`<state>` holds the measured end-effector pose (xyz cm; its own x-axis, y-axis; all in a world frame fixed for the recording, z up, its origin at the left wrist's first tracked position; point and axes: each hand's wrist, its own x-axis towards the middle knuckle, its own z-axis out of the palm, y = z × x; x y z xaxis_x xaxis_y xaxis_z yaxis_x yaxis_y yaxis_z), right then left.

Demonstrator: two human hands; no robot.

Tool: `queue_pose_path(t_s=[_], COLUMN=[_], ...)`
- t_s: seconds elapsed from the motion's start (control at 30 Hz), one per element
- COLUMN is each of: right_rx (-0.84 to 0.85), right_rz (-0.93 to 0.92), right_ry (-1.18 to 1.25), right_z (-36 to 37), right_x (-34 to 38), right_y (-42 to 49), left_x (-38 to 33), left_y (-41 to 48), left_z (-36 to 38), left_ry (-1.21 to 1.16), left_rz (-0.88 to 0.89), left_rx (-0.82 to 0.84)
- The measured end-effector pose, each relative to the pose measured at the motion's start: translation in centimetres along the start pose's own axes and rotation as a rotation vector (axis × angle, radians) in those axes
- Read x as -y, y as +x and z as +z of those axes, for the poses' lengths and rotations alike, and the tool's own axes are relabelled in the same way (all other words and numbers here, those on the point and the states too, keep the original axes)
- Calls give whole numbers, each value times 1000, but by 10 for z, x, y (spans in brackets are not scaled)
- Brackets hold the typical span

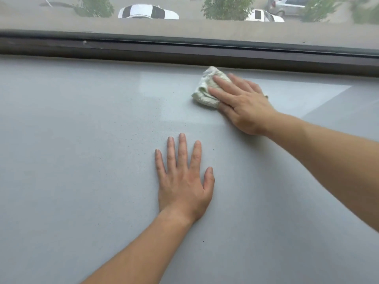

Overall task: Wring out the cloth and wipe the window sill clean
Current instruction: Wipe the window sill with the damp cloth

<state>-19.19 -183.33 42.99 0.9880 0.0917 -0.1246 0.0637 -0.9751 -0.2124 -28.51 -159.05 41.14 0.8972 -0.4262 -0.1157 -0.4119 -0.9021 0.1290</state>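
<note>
The window sill [86,160], a broad pale grey slab, is filling nearly everything in front of the person and is carrying both hands. Fine dark specks are dotting it to the left of the fingers and around them, while a glossier strip is showing beyond the right hand, running along under the window frame [184,52]. That dark frame is lying just past the fingers of the right hand, and through the glass above it a white car [147,11], some green trees [226,7] and further parked cars are showing on the street below.

The left hand [182,181] is lying palm down on the bare sill, nearer the person, its fingers [181,148] spread slightly apart and straight, pointing toward the window, holding nothing. The right hand [244,103] is reaching farther out, well apart from the left, and is pressing flat on the cloth [205,87]. Its fingers are lying side by side and stretched over the top of the cloth, pushing down on it, not pinching it.

The cloth, a small crumpled pale green-and-white towel, is sitting under and just ahead of the right fingers, close to the frame, with its bunched edge sticking out to their left.
</note>
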Motion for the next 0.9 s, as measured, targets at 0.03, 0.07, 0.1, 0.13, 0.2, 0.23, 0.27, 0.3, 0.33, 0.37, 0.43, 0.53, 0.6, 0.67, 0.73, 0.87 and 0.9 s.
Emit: queue_pose_path(t_s=[0.03, 0.07, 0.1, 0.13, 0.2, 0.23, 0.27, 0.3, 0.33, 0.37, 0.43, 0.53, 0.6, 0.67, 0.73, 0.87, 0.9], right_rx=[-5, -13, -24, -40, -102, -141, -177, -195, -197, -181, -112, -68, -126, -179, -194, -88, -82], right_rz=[57, 135, 221, 305, 480, 570, 654, 714, 719, 671, 493, 419, 588, 732, 692, 357, 351], right_ry=[-3, 5, 26, 54, 85, 85, 85, 88, 83, 69, 34, 7, 43, 76, 75, 52, 52], right_z=[-3, -7, -10, -11, -9, -6, -1, 5, 11, 16, 19, 6, 3, 8, 22, 31, 28], right_x=[-20, -41, -60, -74, -83, -77, -65, -50, -34, -22, -21, -71, -88, -65, -25, -13, -29], right_y=[-8, -20, -34, -49, -69, -73, -75, -76, -80, -88, -108, -118, -104, -93, -102, -149, -148], left_x=[0, -1, -1, -1, -1, -1, -1, -1, -1, 0, 1, 4, 4, 3, 3, 6, 8], left_y=[0, 0, 1, 1, 1, 1, 1, 1, 0, 0, 1, 0, 3, 5, 5, 8, 8], left_z=[0, -1, -1, -1, 0, 1, 1, 1, 1, 2, 3, 3, 4, 5, 5, 1, -1], left_ry=[0, -1, 2, 6, 12, 12, 13, 14, 15, 16, 17, 10, 9, 15, 15, -44, -85], left_rz=[1, 0, -3, -8, -13, -13, -12, -11, -10, -12, -18, -20, -33, -46, -57, -46, -53], left_rx=[2, 7, 10, 12, 21, 24, 23, 24, 29, 32, 35, 39, 44, 52, 54, 80, 92])
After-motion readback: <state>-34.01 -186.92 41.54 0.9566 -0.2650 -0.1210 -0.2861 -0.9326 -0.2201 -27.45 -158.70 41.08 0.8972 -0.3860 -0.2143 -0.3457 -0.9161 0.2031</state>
